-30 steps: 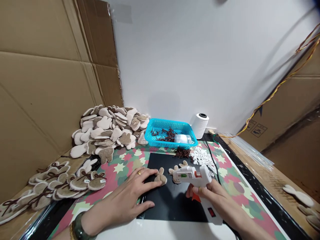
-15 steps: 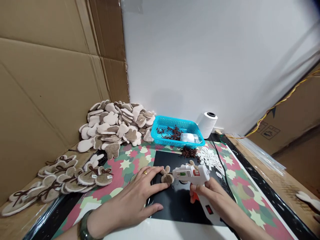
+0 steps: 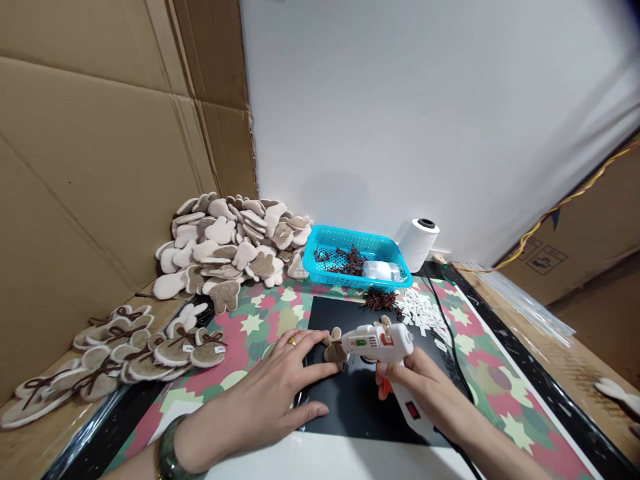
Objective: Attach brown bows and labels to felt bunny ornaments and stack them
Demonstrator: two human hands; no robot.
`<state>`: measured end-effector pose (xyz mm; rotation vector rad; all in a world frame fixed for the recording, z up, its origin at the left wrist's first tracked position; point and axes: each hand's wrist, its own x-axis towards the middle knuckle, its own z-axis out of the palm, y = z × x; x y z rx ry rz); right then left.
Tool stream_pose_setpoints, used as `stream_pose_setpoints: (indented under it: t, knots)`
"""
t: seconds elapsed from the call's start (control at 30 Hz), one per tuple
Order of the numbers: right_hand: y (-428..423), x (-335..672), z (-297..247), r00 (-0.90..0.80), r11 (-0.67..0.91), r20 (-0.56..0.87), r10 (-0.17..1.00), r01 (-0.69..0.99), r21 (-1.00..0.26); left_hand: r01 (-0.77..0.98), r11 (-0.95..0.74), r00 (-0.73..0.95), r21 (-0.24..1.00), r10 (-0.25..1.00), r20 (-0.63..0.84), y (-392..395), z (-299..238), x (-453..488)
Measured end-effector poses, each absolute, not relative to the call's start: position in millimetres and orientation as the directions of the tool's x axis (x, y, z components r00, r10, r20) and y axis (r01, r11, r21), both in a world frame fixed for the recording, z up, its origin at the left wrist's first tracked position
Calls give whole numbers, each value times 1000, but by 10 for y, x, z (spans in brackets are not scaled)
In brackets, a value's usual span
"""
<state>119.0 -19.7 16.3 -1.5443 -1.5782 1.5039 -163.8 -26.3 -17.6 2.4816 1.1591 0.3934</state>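
Note:
My right hand [image 3: 417,387] is wrapped round a white hot glue gun [image 3: 379,340], whose nozzle points left at a small brown bunny-shaped felt piece [image 3: 333,348] on the black mat [image 3: 350,407]. My left hand [image 3: 270,393] lies flat on the mat with fingers stretched out, its fingertips pressing on that felt piece. A second felt piece [image 3: 385,323] lies partly hidden behind the gun.
A heap of plain felt bunnies [image 3: 230,247] sits at the back left; bunnies with brown bows [image 3: 145,353] lie in front. A turquoise basket [image 3: 356,257] holds brown bows and a clear tub. White thread spool [image 3: 419,241], white labels [image 3: 423,310], loose bows [image 3: 380,300], cardboard walls.
The glue gun has moved left, from over the second felt piece to the piece under my left fingertips. My left hand has stayed on that piece.

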Motion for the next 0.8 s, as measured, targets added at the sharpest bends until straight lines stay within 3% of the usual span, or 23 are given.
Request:
stream_pose_setpoints:
  t: [0.8]
  knots:
    - [-192,1196,175,-230,-220,-337,913,417,-882,669,-609,630,426,769,110,-278,-116,-1623]
